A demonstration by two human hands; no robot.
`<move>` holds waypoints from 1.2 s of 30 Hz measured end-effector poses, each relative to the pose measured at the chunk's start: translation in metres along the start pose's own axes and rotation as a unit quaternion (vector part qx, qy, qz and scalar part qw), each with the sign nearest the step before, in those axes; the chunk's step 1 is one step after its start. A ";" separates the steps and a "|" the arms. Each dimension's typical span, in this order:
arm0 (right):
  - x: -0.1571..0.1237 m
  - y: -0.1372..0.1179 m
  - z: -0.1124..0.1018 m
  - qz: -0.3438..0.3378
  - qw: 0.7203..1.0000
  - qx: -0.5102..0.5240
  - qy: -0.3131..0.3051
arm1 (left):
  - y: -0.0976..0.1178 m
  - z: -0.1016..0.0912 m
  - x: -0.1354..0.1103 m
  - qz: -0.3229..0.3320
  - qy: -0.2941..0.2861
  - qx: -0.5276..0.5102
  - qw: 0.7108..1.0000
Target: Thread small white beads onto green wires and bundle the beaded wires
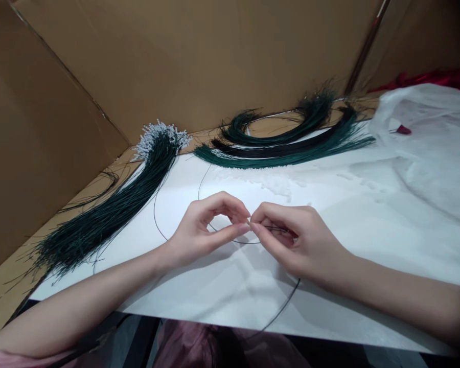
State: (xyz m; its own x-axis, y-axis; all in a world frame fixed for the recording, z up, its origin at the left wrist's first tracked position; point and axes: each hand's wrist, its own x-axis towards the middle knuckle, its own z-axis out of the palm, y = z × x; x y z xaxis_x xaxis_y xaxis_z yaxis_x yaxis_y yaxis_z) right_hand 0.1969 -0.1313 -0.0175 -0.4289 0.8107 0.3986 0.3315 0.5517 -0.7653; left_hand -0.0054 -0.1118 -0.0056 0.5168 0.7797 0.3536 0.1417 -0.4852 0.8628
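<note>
Over the white board (168,286), the fingertips of both hands meet in a pinch. My left hand (210,225) is closed, thumb against forefinger, at a tiny pale bit (248,221) too small to name. Touching it from the other side, my right hand (291,232) pinches a thin dark wire (287,302). That wire runs back under the right palm and hangs down past the board's front edge. Thin wire also curves behind the fingers; whether it is the same strand I cannot tell.
A bundle of dark green wires (111,220) with white beaded tips (161,140) lies at the left. Curved bundles of green and black wires (283,153) lie at the back. White translucent sheeting (429,148) covers the right side. Cardboard walls (214,61) stand behind.
</note>
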 end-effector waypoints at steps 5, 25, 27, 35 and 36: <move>0.000 0.000 0.001 0.008 1.000 0.010 0.004 | 0.003 -0.003 0.000 -0.002 -0.002 -0.001 1.000; 0.003 0.003 0.000 0.061 0.997 0.041 -0.005 | 0.000 -0.004 -0.002 0.011 -0.006 0.026 1.000; 0.003 0.002 0.000 0.059 0.997 0.038 -0.007 | 0.000 -0.005 -0.002 0.013 -0.011 0.025 1.000; 0.003 -0.002 -0.001 0.037 0.999 0.010 -0.005 | -0.015 -0.038 0.029 0.001 0.000 0.120 0.993; 0.003 -0.002 -0.001 0.035 0.999 0.004 -0.006 | -0.020 -0.044 0.037 0.001 -0.001 0.166 0.986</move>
State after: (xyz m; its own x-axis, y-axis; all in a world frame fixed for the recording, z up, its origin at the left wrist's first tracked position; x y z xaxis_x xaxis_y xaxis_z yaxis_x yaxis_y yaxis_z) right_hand 0.1960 -0.1297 -0.0145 -0.4146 0.8446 0.3387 0.3534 0.4924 -0.7954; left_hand -0.0268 -0.0556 0.0059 0.5185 0.7782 0.3543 0.4091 -0.5896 0.6965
